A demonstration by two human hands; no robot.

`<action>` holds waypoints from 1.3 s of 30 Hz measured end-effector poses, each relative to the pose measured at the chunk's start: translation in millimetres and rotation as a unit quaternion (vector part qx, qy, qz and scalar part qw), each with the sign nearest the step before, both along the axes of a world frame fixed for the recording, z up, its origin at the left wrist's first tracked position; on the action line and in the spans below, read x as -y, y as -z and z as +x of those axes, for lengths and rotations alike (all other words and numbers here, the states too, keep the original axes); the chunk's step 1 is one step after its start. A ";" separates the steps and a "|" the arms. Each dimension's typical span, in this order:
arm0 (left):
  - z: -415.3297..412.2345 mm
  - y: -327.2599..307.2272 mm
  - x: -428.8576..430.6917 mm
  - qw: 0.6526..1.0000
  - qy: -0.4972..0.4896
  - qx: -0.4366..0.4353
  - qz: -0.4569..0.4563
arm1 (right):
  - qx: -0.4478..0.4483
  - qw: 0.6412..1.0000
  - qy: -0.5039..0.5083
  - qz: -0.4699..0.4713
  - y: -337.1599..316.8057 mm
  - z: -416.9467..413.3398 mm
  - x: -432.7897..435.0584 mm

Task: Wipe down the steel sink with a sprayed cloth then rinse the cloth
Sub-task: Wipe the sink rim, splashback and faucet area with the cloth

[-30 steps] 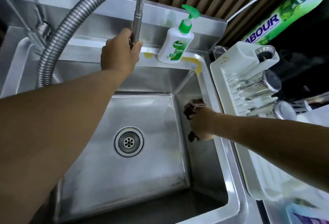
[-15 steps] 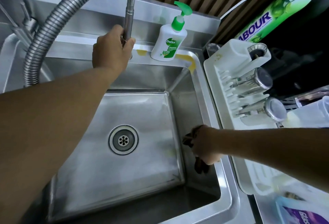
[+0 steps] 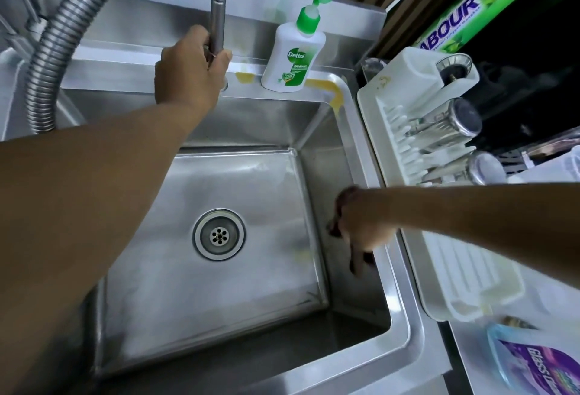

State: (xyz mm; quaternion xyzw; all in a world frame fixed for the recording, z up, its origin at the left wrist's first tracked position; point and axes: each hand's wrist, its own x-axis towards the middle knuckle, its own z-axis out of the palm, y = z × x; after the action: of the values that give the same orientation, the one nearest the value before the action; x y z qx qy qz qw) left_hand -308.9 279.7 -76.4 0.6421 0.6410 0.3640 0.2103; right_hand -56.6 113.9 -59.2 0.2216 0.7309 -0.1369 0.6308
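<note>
The steel sink [image 3: 219, 294] fills the middle of the view, with its round drain [image 3: 219, 234] left of centre. My right hand [image 3: 364, 225] presses a dark maroon cloth [image 3: 361, 261] against the sink's right inner wall; most of the cloth is hidden under the hand, with an end hanging below it. My left hand [image 3: 191, 71] grips the spout end of the flexible metal faucet hose [image 3: 62, 36] above the sink's back edge. No water is visible coming from it.
A white and green Dettol pump bottle [image 3: 295, 55] stands on the back rim by yellow stains. A white dish rack [image 3: 439, 206] with steel cups sits right of the sink. A glass-cleaner bottle [image 3: 539, 363] lies at the lower right, a green bottle [image 3: 470, 8] at the upper right.
My right hand slid the cloth along the right sink wall toward me, then stayed near the same spot. My left hand kept its grip on the faucet spout.
</note>
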 end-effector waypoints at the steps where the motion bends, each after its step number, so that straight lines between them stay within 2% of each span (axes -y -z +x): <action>1: -0.2 0.5 -0.4 1.000 0.001 -0.001 0.000 | -0.020 0.998 0.014 0.064 -5.9 2.8 -21.6; 3: -0.7 0.8 -0.2 1.000 0.003 -0.003 0.000 | -0.034 0.983 0.036 0.177 -12.2 9.0 -60.9; 5: -0.2 -0.6 0.6 1.000 0.003 -0.003 -0.001 | -0.020 0.969 0.002 0.247 -3.7 11.4 -74.1; 7: 0.3 -1.6 1.0 1.000 0.006 -0.003 -0.001 | 0.035 0.976 -0.056 0.206 10.2 4.3 -48.7; 10: -1.1 -1.9 1.3 1.000 0.008 -0.001 -0.001 | 0.070 0.990 -0.103 0.070 15.5 -10.2 15.9; 13: -1.5 -3.1 1.9 1.000 0.007 0.006 -0.009 | -0.012 0.995 -0.085 -0.045 -6.4 -4.8 25.9; 14: -1.4 -3.5 2.3 1.000 0.007 0.006 -0.010 | -0.049 0.993 -0.100 -0.045 -10.0 -0.4 11.6; 15: -1.6 -3.5 2.3 1.000 0.007 0.005 -0.008 | -0.088 0.991 -0.099 0.008 -10.9 5.8 -3.6; 16: -1.7 -3.3 2.4 1.000 0.008 0.006 -0.007 | -0.118 0.987 -0.058 0.089 -7.4 13.0 -23.8; 18: -1.5 -3.6 2.4 1.000 0.007 0.006 -0.005 | -0.151 0.955 0.042 0.250 1.0 26.3 -60.9; 20: -1.0 -3.8 2.5 1.000 0.009 0.007 -0.004 | -0.159 0.915 0.144 0.342 14.0 32.5 -72.8; 22: -1.4 -2.7 2.1 1.000 0.010 0.007 -0.004 | -0.190 0.866 0.240 0.395 25.5 27.6 -56.3; 24: -1.5 -1.9 2.2 1.000 0.012 0.005 -0.005 | -0.239 0.796 0.332 0.447 39.4 17.7 -14.9; 26: -0.9 -1.9 2.5 1.000 0.011 0.005 -0.005 | -0.274 0.719 0.405 0.494 46.4 5.2 33.1; 28: -0.7 -3.0 2.5 1.000 0.008 0.002 -0.005 | -0.300 0.667 0.441 0.520 49.2 -1.1 60.4; 31: 0.4 -4.2 2.6 1.000 0.007 0.004 -0.009 | -0.276 0.638 0.457 0.555 58.4 5.1 43.2; 33: 3.7 -6.9 2.5 1.000 0.005 0.002 -0.007 | -0.255 0.608 0.510 0.553 58.4 10.9 8.4; 35: 0.1 -5.5 4.1 1.000 0.006 0.005 -0.011 | -0.223 0.616 0.517 0.552 53.2 6.1 -27.4; 37: 1.0 -5.2 4.3 1.000 0.009 0.002 -0.012 | -0.238 0.643 0.486 0.542 51.3 7.2 -56.1; 39: 2.3 -6.6 4.1 1.000 0.010 0.002 -0.012 | -0.246 0.653 0.479 0.533 49.3 8.7 -72.3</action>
State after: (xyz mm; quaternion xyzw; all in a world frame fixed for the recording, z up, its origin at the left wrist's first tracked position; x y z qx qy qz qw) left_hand -306.6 275.7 -69.8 0.6455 0.6383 0.3551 0.2231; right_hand -47.9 186.2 -108.5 0.7971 0.5992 -0.0562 0.0480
